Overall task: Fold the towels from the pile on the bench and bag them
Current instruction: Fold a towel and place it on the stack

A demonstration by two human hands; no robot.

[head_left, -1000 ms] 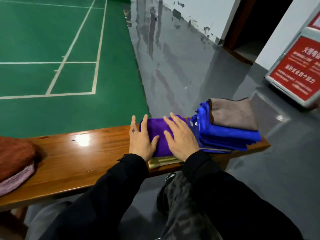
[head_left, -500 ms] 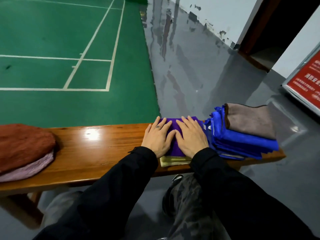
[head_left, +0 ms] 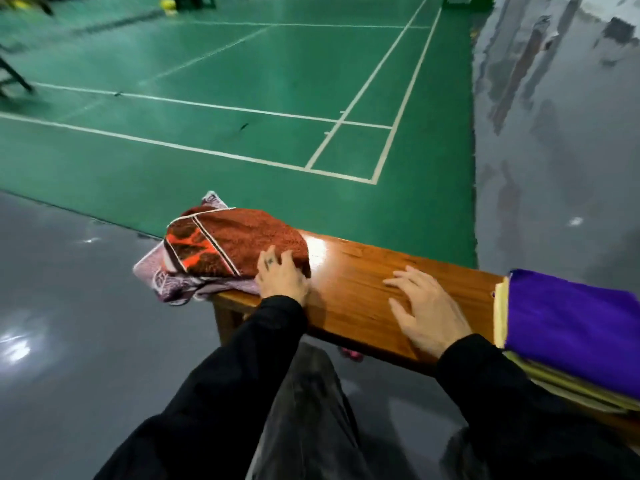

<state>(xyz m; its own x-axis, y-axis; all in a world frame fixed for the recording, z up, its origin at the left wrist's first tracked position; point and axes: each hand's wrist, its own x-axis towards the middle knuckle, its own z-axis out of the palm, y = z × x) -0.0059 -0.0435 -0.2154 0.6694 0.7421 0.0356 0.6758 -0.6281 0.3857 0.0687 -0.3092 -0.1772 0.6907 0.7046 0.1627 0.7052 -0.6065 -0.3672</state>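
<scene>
towels (head_left: 228, 251) at bench (head_left: 363, 292) end, left hand (head_left: 282, 277) on them

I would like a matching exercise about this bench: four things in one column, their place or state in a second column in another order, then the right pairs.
Things
1. left hand
2. right hand
3. purple towel
4. rust-red towel

Place or state
A. on top of the folded stack at the right
B. fingers spread over bare bench wood
C. touches the pile's near edge
D. top of the unfolded pile

Pairs: 1-C, 2-B, 3-A, 4-D
</scene>
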